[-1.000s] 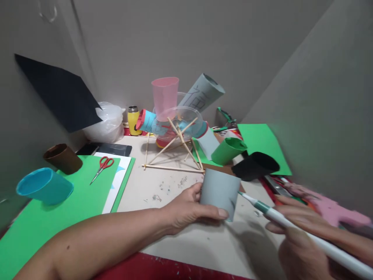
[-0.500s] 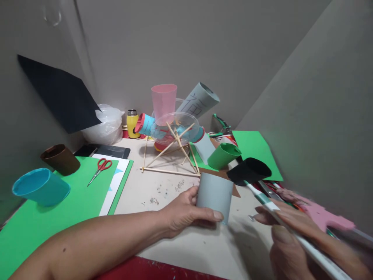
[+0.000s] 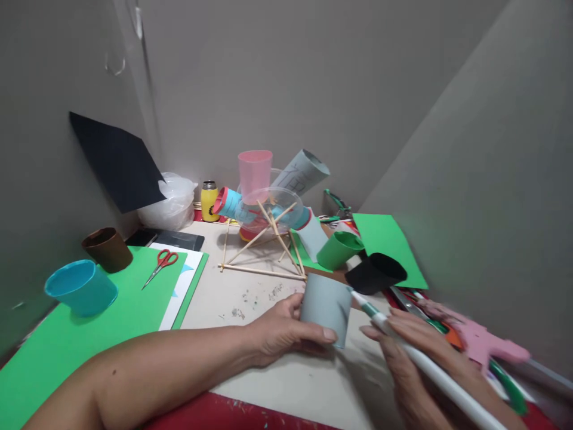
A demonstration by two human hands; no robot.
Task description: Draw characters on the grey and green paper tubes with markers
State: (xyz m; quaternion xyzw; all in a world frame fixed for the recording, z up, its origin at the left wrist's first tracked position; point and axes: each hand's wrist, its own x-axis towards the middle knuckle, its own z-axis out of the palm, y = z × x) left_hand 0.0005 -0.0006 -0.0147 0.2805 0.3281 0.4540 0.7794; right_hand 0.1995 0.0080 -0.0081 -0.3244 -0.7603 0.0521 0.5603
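My left hand [image 3: 286, 331] is closed on a light grey paper tube [image 3: 326, 307], thumb across its lower front. My right hand [image 3: 412, 364] grips a white marker [image 3: 430, 364] with a green band, its tip at or very close to the tube's upper right edge; I cannot tell whether they touch. Just behind the tube stands a wheel-like model with clear round discs [image 3: 280, 206] on a frame of wooden sticks [image 3: 264, 272]. A pink cup-shaped tube [image 3: 255, 176] and a grey tube with drawn lines [image 3: 304, 173] are attached to it.
Green [image 3: 340, 249] and black paper tubes [image 3: 376, 273] lie at right, near a pink glue gun [image 3: 481, 340]. On green sheets [image 3: 107, 346] at left are red-handled scissors [image 3: 160, 266], a blue tube [image 3: 83, 286] and a brown one [image 3: 107, 248]. A yellow bottle [image 3: 209, 203] stands behind.
My right hand has brought the marker leftward, so its tip is now at the tube's right edge. My left hand keeps its hold. The head view has shifted slightly.
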